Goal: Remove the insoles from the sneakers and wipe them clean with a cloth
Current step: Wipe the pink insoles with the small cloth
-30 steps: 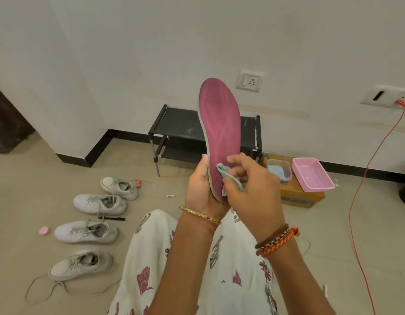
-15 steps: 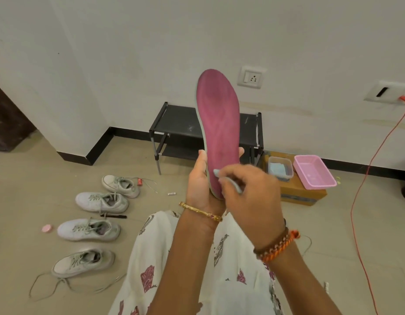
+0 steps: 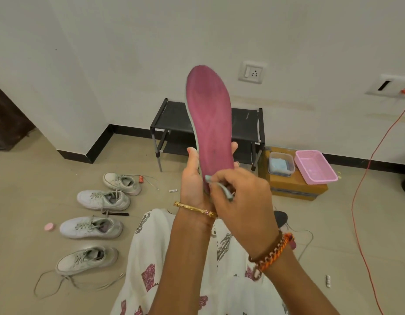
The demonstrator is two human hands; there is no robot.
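The right hand (image 3: 240, 196) is sitting nearest the camera, its fingers (image 3: 216, 178) curling around a small pale green cloth (image 3: 226, 191) and pressing it against the heel end of the pink insole (image 3: 210, 123). Just left of those fingers, the left hand (image 3: 192, 180) is gripping the insole by its lower part, thumb along the left edge and fingertips showing past the right edge, so the insole is standing upright with its toe end rising well above both hands. A gold bangle (image 3: 194, 209) is circling the left wrist, and braided bands (image 3: 273, 251) are wrapping the right one. Below the hands, a white printed garment (image 3: 147, 258) is covering the person's lap.

Down on the floor, left of the fingers, four white sneakers (image 3: 91, 227) are lying in a loose column, laces trailing. Beyond the hands, a black shoe rack (image 3: 172, 123) is standing against the wall. Right of the fingers, a cardboard box (image 3: 292, 189) is carrying a clear container (image 3: 281, 164) and a pink basket (image 3: 315, 167). An orange cable (image 3: 365, 173) is hanging from a wall socket.
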